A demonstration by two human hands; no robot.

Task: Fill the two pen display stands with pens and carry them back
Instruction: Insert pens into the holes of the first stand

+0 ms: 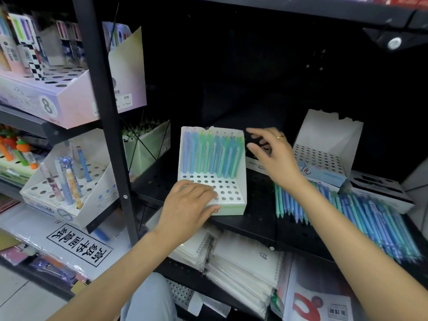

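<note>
**One stand part-filled, the other waiting empty**

The near stand [212, 172] is sitting on the black shelf [259, 218] with only its back rows taken: blue and green pens [212, 154] are standing upright there, while the front rows of holes are showing bare. The left hand [190, 205] is resting on that front edge, fingers [208, 193] lying fairly flat and gripping nothing, as if steadying it. The right hand [271, 156] is hovering just beside the stand's right wall, fingers spread loose and empty.

Further right, the second stand [324, 149] is sitting with every visible hole open. Between the two, a loose pile [347, 216] of the same pens is lying flat on the shelf, near the front edge.

So I would judge the work well short of half: most of the first stand, all of the second and the carrying back are all remaining. The stands are looking like thin white card, light and easy to tip.
</note>
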